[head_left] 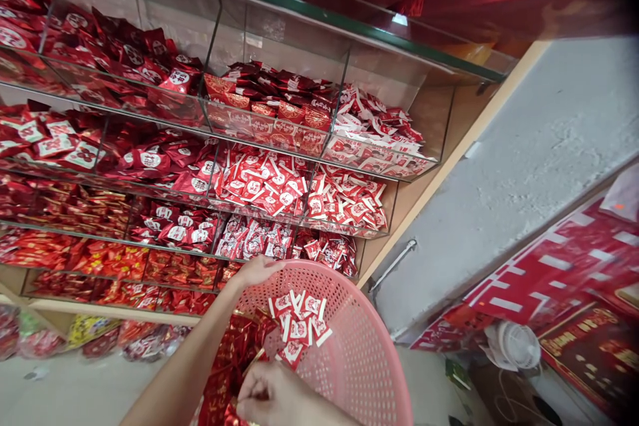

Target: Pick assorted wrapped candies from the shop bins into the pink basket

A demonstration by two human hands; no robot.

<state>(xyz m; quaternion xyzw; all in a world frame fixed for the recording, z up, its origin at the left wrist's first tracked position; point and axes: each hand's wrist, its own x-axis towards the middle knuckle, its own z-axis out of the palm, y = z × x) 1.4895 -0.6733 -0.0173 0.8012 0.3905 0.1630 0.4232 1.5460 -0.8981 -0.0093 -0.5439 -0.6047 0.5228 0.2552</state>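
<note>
A pink perforated plastic basket [372, 326] is tilted in front of the shelves. My left hand [258, 271] is closed over its far rim. Several small red-and-white candy packets [299, 323] lie inside, against the far wall. Shiny red foil packets with gold print [224, 366] fill the basket's left side. Over these foil packets, low in the basket, is my right hand [267, 389], its fingers curled together. What its fingers hold, if anything, I cannot make out.
Clear-fronted shelf bins [269, 133] full of red packets rise ahead. Filled bags [92, 329] sit beneath the lowest shelf. To the right are a wooden side panel [399, 226], a grey wall [539, 120] and a white round object with a cord [514, 345].
</note>
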